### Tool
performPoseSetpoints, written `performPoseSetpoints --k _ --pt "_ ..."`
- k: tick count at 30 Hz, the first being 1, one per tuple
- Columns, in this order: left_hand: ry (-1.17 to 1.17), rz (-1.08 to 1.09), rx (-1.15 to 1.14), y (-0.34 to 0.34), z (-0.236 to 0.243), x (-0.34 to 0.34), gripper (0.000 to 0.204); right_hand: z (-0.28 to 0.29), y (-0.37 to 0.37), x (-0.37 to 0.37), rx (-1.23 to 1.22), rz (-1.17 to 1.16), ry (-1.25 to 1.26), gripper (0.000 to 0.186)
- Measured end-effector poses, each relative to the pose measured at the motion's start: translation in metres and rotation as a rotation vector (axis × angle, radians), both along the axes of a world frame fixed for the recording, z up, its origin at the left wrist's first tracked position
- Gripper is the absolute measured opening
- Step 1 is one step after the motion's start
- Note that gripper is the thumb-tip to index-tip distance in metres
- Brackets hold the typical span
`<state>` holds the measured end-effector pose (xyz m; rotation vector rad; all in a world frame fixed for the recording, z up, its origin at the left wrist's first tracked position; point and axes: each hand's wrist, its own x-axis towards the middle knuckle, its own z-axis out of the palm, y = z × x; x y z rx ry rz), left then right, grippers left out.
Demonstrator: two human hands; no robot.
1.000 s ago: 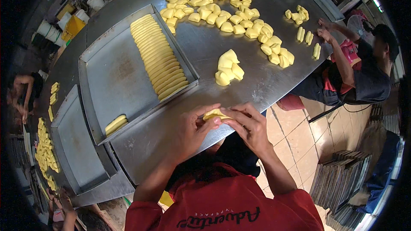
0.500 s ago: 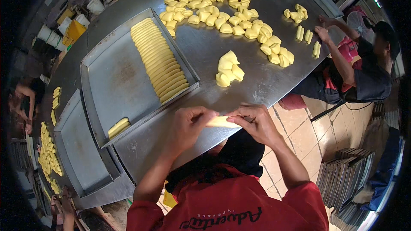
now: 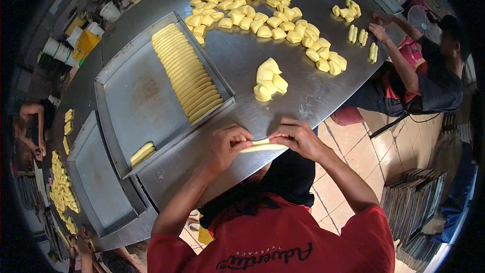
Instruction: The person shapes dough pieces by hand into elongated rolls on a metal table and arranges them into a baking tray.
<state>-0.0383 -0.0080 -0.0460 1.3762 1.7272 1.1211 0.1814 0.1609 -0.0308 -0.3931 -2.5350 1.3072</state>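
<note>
At the table's near edge, my left hand (image 3: 230, 144) and my right hand (image 3: 296, 137) pinch the two ends of a pale yellow strip of dough (image 3: 261, 146). Its upper edge looks partly folded over, and the fingers cover its ends. Just beyond lies a small cluster of dough pieces (image 3: 270, 80). To the left, a large metal tray (image 3: 134, 96) holds a long row of dough rolls (image 3: 187, 73) along its right side. A few more rolls (image 3: 142, 154) lie in its near corner.
Many cut dough pieces (image 3: 262, 23) spread over the far part of the metal table (image 3: 308, 101). A second tray (image 3: 98, 177) stands at the left. A co-worker's hands (image 3: 379, 29) are at the right edge, near short rolls (image 3: 364, 37). Stacked trays (image 3: 411, 205) stand on the floor.
My fingers have shifted along the dough, and its edge now looks more folded over, the strip lying lengthwise between my hands. Another person's hand has come in at the far edge.
</note>
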Motion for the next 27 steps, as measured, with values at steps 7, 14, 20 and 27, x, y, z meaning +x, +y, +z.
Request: performPoseSetpoints --k 7,14,20,27 --pt "0.422 0.032 0.033 0.019 0.013 0.013 0.043 0.004 -0.006 -0.01 0.261 -0.07 -0.039 0.034" --pt "0.452 0.028 0.106 0.006 0.002 -0.003 0.048 -0.013 0.01 0.015 0.372 -0.181 0.02 0.036" --pt "-0.269 0.135 0.012 -0.002 0.011 -0.004 0.036 -0.006 0.001 0.031 -0.007 -0.158 0.053 0.015" --pt "0.432 0.098 0.001 0.016 0.006 0.002 0.045 0.004 -0.012 0.006 0.381 -0.334 -0.013 0.04"
